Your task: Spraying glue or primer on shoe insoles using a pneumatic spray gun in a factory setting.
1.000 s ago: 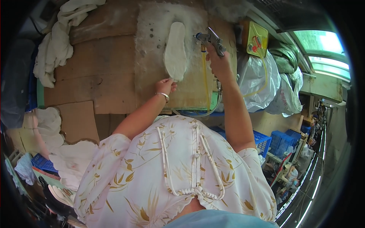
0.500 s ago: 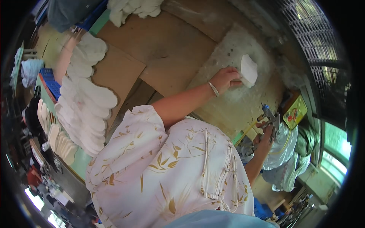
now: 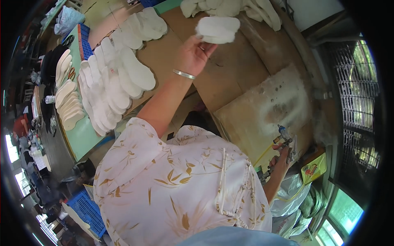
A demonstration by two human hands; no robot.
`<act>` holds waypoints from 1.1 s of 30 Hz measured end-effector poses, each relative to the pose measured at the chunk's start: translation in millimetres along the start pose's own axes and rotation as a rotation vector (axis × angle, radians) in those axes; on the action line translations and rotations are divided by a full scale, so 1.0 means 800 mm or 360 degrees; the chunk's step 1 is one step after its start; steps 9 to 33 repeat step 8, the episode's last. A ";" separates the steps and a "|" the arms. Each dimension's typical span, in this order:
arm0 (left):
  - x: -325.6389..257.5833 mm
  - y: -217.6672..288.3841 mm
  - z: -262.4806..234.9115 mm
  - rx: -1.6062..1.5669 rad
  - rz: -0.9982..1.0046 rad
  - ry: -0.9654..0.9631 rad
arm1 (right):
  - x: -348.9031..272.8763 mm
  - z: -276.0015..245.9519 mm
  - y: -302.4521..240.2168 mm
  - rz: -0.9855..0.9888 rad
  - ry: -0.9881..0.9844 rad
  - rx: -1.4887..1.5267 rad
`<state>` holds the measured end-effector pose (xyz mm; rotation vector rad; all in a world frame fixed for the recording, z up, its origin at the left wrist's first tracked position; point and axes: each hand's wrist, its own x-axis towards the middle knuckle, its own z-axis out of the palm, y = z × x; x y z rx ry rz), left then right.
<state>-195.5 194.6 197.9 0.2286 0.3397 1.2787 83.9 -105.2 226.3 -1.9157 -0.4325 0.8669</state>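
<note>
White insole (image 3: 217, 29) pinched in our left hand (image 3: 193, 53), we hold it above the cardboard-covered surface (image 3: 242, 69), near rows of white insoles (image 3: 117, 80). Our right hand (image 3: 282, 153) is wrapped around a spray gun (image 3: 286, 141) beside the dusted board (image 3: 271, 110).

— Where does the white foam insole (image 3: 217, 29) sit?

— In the left hand (image 3: 193, 53), raised over the brown cardboard-covered table (image 3: 242, 69), just before the heap of white insoles (image 3: 230, 8) at the far edge.

— And to the left?

— Rows of overlapping white insoles (image 3: 113, 82) lie on the table's left part.

— The right side?

— The right hand (image 3: 281, 158) grips a metal spray gun (image 3: 285, 141) beside the powder-stained cardboard sheet (image 3: 266, 110), which lies on the table's right part.
</note>
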 end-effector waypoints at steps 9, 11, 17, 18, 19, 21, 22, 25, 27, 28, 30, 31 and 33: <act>0.076 0.192 -0.083 0.0361 0.0664 0.0242 | 0.018 0.040 -0.006 0.0024 -0.0205 -0.0100; 0.076 0.192 -0.083 0.0361 0.0664 0.0242 | 0.018 0.040 -0.006 0.0024 -0.0205 -0.0100; 0.076 0.192 -0.083 0.0361 0.0664 0.0242 | 0.018 0.040 -0.006 0.0024 -0.0205 -0.0100; 0.076 0.192 -0.083 0.0361 0.0664 0.0242 | 0.018 0.040 -0.006 0.0024 -0.0205 -0.0100; 0.076 0.192 -0.083 0.0361 0.0664 0.0242 | 0.018 0.040 -0.006 0.0024 -0.0205 -0.0100; 0.076 0.192 -0.083 0.0361 0.0664 0.0242 | 0.018 0.040 -0.006 0.0024 -0.0205 -0.0100; 0.076 0.192 -0.083 0.0361 0.0664 0.0242 | 0.018 0.040 -0.006 0.0024 -0.0205 -0.0100; 0.076 0.192 -0.083 0.0361 0.0664 0.0242 | 0.018 0.040 -0.006 0.0024 -0.0205 -0.0100; 0.076 0.192 -0.083 0.0361 0.0664 0.0242 | 0.018 0.040 -0.006 0.0024 -0.0205 -0.0100; 0.076 0.192 -0.083 0.0361 0.0664 0.0242 | 0.018 0.040 -0.006 0.0024 -0.0205 -0.0100; 0.076 0.192 -0.083 0.0361 0.0664 0.0242 | 0.018 0.040 -0.006 0.0024 -0.0205 -0.0100; 0.076 0.192 -0.083 0.0361 0.0664 0.0242 | 0.018 0.040 -0.006 0.0024 -0.0205 -0.0100; 0.076 0.192 -0.083 0.0361 0.0664 0.0242 | 0.018 0.040 -0.006 0.0024 -0.0205 -0.0100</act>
